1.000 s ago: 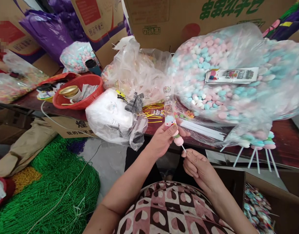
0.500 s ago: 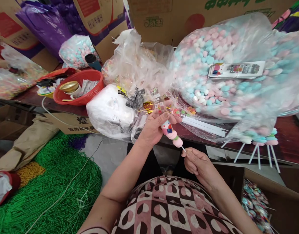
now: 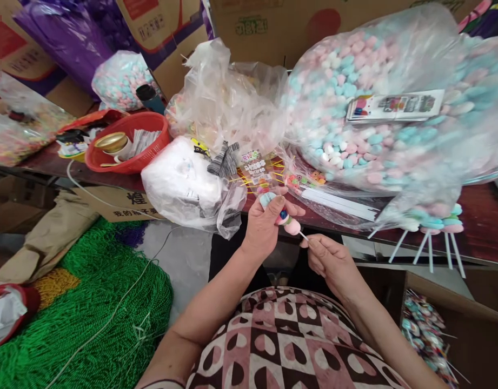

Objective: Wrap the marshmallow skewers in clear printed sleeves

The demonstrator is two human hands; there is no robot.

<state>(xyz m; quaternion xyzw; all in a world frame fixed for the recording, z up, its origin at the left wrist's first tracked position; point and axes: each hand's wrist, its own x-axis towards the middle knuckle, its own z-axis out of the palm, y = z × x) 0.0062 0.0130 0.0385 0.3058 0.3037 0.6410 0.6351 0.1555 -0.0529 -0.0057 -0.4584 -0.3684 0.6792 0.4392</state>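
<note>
A marshmallow skewer (image 3: 292, 227) on a thin white stick is held between my two hands, in front of the table edge. My left hand (image 3: 261, 229) is closed around its upper part and a clear printed plastic sleeve (image 3: 254, 167). A pale blue marshmallow (image 3: 267, 200) shows by my thumb; the rounded pink one at the bottom is outside the sleeve. My right hand (image 3: 327, 259) pinches the stick just below it. Beyond my left hand lie yellow twist ties (image 3: 275, 168). The sleeve's lower edge is hidden by my fingers.
Large bags of pastel marshmallows (image 3: 346, 140) fill the table's right, with a stack of printed sleeves (image 3: 396, 105) on top. Several skewers (image 3: 431, 224) overhang the edge. A box of wrapped skewers (image 3: 425, 324) stands low right. At left are a red basket (image 3: 151, 154) and green cords (image 3: 111, 302).
The skewer sits further into the sleeve, and a blue marshmallow now shows by my left thumb. My right hand has moved slightly up. The sleeve's printed face has turned more toward me.
</note>
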